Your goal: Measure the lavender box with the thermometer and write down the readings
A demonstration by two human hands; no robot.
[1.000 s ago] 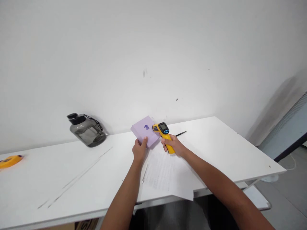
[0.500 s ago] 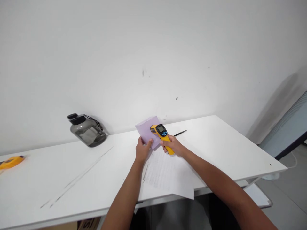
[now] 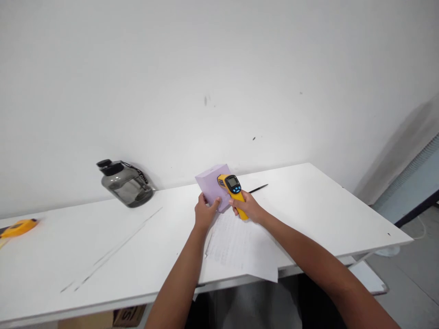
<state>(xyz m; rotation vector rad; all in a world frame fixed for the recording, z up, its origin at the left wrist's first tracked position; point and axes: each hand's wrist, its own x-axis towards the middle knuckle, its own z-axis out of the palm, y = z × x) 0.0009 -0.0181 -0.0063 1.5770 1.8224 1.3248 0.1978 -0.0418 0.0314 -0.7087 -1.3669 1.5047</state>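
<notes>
Our left hand (image 3: 205, 213) grips the lilac box (image 3: 208, 186), our right hand (image 3: 253, 209) the infrared thermometer (image 3: 236, 193), already pointed at it; the pen (image 3: 259, 188), at our right hand's one o'clock, lies unheld.

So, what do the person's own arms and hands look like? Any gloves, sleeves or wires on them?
The left hand and right hand are ordinary human hands, without gloves. The left forearm and right forearm show no sleeves, wires, watch or bracelet. Rings or small markings are too small to tell.
</notes>
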